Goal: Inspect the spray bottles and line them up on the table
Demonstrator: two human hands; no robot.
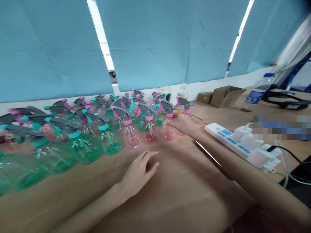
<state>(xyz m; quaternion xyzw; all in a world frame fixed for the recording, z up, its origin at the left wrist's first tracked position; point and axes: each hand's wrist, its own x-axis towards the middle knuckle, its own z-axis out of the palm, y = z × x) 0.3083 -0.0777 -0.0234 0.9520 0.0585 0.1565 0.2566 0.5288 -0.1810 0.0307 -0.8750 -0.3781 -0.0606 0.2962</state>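
My left hand (137, 173) is over the tabletop in front of the bottle rows, holding nothing, with thumb and fingers apart. My right hand (181, 123) reaches to the right end of the front row. Its fingers are at the upper body of a pink spray bottle (168, 133) that stands upright; some fingertips are hidden or blurred. Partly behind this hand stands another pink spray bottle (186, 111). To the left are more pink bottles, such as one spray bottle (131, 136), and several green spray bottles (110, 142) with grey trigger heads.
A white power strip (224, 134) with plugged-in chargers and cables lies at the right. Beside my right forearm is a thin dark flat object (209, 155) with a shiny edge. Farther back are an open cardboard box (224, 97) and a blue-capped water bottle (259, 90).
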